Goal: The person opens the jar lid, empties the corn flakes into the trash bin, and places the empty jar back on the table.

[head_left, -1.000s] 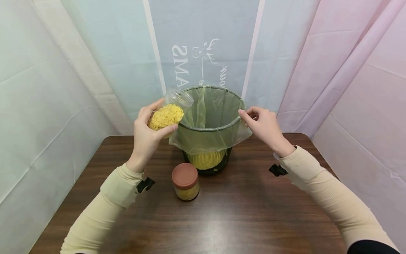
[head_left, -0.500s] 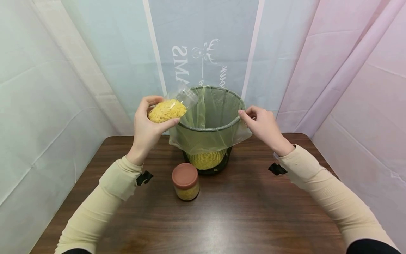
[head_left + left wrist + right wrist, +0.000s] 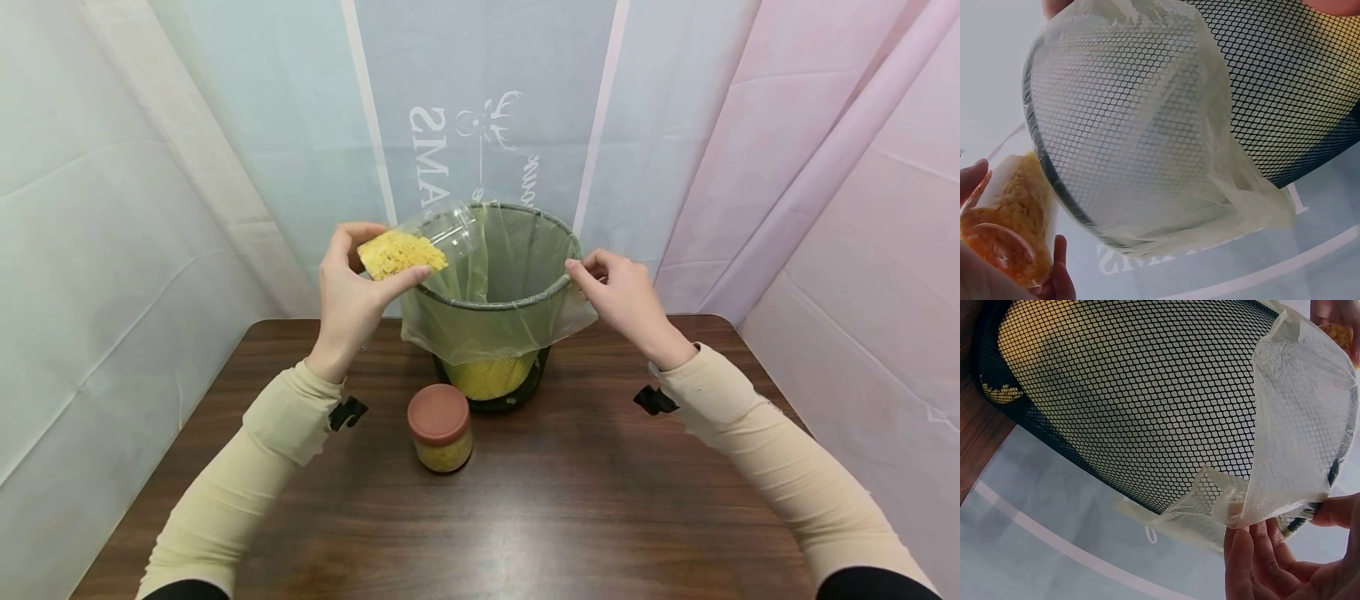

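My left hand (image 3: 351,279) grips a clear jar (image 3: 452,233) that lies tilted with its mouth over the left rim of a mesh bin. Yellow flakes (image 3: 402,252) fill its lower side; the left wrist view shows the jar's base (image 3: 1004,250) between fingers and thumb. A thin pale-yellow bag (image 3: 480,329) lines the dark mesh bin (image 3: 1141,387) and folds down outside its rim. At the right rim, my right hand (image 3: 618,292) pinches the bag's edge, thumb on top and fingers beneath. Yellow contents (image 3: 487,379) show through the mesh at the bin's bottom.
A second jar (image 3: 440,429) with a reddish-brown lid stands on the dark wooden table (image 3: 585,500), just in front of the bin. Pale cloth curtains (image 3: 285,125) enclose the table at the back and both sides.
The left hand has tipped the jar further toward horizontal, and its mouth has moved right over the bin. The flakes inside have shifted toward the mouth. The right hand has stayed put.
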Motion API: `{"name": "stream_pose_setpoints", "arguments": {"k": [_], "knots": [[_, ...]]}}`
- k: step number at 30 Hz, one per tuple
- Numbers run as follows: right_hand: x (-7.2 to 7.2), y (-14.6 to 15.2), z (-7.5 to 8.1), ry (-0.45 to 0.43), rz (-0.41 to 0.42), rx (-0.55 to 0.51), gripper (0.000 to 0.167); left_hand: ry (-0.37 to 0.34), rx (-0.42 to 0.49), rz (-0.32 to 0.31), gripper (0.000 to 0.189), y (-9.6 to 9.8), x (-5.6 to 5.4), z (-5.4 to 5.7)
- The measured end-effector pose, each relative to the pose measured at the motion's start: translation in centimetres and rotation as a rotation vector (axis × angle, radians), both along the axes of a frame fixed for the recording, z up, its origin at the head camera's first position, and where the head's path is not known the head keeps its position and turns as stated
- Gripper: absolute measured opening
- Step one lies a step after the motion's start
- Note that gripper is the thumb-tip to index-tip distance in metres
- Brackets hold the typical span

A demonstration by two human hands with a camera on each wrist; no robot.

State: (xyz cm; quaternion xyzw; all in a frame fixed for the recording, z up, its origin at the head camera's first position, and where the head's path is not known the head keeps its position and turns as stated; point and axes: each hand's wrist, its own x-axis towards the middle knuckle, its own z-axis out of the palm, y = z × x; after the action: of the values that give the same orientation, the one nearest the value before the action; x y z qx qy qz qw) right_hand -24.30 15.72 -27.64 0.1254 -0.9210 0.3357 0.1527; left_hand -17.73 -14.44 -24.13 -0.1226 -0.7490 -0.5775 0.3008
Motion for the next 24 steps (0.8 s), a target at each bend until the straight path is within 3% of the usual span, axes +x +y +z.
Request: {"name": "stream_pose_setpoints", "arguments": {"k": [5,14,24], "knots": [[0.00,0.00,-0.01,0.001,0.002,0.000,0.043,0.027,0.014,-0.002,0.051,0.06,-0.52,-0.03],[0.14,-0.03,0.02,0.000,0.005,0.003,0.044,-0.016,0.037,0.018,0.054,0.41,-0.67,0.05],[0.17,0.01,0.05,-0.002,0.011,0.018,0.044,-0.003,0.056,0.036,0.051,0.73,-0.93,0.16]]}}
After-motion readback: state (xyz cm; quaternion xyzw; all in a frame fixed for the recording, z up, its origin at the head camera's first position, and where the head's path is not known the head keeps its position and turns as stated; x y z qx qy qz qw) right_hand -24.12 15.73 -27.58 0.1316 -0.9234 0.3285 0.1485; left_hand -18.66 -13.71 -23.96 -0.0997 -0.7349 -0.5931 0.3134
